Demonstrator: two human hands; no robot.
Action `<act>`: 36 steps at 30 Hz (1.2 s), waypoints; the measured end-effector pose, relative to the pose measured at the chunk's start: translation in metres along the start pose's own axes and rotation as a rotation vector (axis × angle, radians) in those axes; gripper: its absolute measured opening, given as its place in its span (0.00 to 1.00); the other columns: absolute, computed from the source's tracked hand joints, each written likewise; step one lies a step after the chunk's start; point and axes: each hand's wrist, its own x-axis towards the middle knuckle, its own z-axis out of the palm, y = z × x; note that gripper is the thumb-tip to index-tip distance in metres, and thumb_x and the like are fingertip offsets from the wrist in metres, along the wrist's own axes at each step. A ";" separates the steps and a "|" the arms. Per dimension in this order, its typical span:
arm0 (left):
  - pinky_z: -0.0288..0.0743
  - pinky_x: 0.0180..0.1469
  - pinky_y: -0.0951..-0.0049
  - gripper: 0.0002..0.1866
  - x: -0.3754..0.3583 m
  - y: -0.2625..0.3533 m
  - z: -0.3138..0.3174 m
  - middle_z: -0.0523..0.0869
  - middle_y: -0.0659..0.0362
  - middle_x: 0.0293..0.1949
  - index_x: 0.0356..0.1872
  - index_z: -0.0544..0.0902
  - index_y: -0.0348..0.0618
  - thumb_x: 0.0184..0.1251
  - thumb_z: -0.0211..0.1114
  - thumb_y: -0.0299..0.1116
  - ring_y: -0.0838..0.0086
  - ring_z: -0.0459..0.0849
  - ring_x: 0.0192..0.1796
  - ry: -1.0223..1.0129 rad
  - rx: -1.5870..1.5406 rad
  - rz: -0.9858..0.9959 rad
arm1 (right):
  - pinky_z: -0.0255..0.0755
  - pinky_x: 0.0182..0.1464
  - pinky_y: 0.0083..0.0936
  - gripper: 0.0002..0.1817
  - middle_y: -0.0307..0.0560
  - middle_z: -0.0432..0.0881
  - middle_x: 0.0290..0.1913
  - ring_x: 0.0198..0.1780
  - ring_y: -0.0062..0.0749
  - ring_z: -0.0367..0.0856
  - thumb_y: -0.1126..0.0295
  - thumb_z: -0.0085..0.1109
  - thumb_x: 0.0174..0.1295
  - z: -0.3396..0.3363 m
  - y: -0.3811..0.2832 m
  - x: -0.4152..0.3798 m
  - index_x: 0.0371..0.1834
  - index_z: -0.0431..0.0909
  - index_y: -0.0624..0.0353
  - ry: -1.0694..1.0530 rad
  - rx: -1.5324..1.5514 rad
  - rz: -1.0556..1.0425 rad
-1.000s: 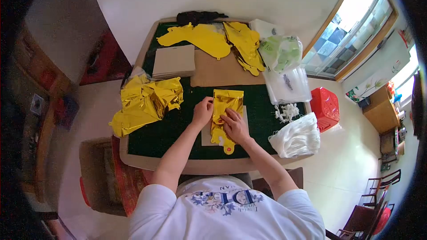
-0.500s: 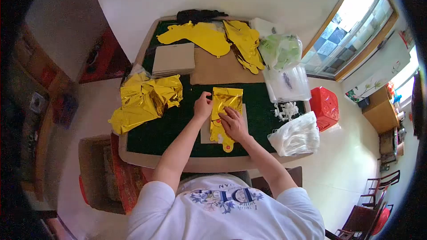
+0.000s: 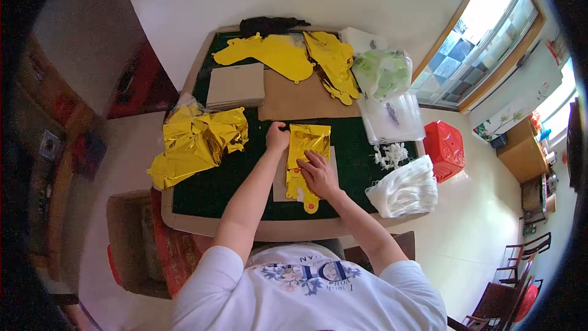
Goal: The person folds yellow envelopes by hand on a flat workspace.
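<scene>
On a small cardboard sheet (image 3: 279, 185) in front of me lies a folded gold foil balloon (image 3: 310, 137). Its upper part forms a neat rectangle, and tabs with red dots stick out at the lower end. My right hand (image 3: 320, 176) rests flat on the foil with its fingers stretched out. Just left of the foil's upper edge is my left hand (image 3: 277, 137), its fingers curled in; whatever they may hold is hidden.
Crumpled gold foil balloons (image 3: 199, 141) lie on the left. Behind are a cardboard stack (image 3: 236, 84) and flat yellow balloons (image 3: 269, 52). To the right are clear plastic bags (image 3: 392, 119), white bits (image 3: 391, 155), a white strand bundle (image 3: 404, 189) and a red stool (image 3: 444, 147).
My left hand has curled more and sits slightly apart from the foil's edge. My right hand stays on the foil. The whole view has shifted slightly.
</scene>
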 end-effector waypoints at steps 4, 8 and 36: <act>0.75 0.54 0.63 0.19 0.017 0.007 0.004 0.84 0.51 0.46 0.44 0.80 0.42 0.48 0.72 0.31 0.58 0.82 0.50 0.041 -0.102 -0.072 | 0.66 0.63 0.46 0.17 0.57 0.74 0.59 0.62 0.53 0.70 0.70 0.60 0.59 0.000 0.001 0.000 0.53 0.80 0.52 0.003 -0.025 -0.023; 0.76 0.52 0.65 0.19 0.029 0.017 0.003 0.84 0.52 0.44 0.43 0.80 0.42 0.46 0.73 0.28 0.62 0.83 0.49 -0.013 -0.217 -0.172 | 0.66 0.63 0.46 0.17 0.57 0.74 0.59 0.62 0.53 0.70 0.70 0.60 0.59 -0.001 0.001 0.000 0.53 0.80 0.51 0.015 -0.034 -0.048; 0.69 0.16 0.78 0.12 0.041 0.024 -0.001 0.86 0.58 0.27 0.40 0.81 0.39 0.53 0.69 0.22 0.77 0.80 0.18 -0.163 -0.313 -0.320 | 0.63 0.65 0.46 0.21 0.57 0.71 0.62 0.65 0.54 0.67 0.72 0.58 0.57 0.002 0.004 -0.001 0.57 0.77 0.52 -0.055 -0.037 -0.019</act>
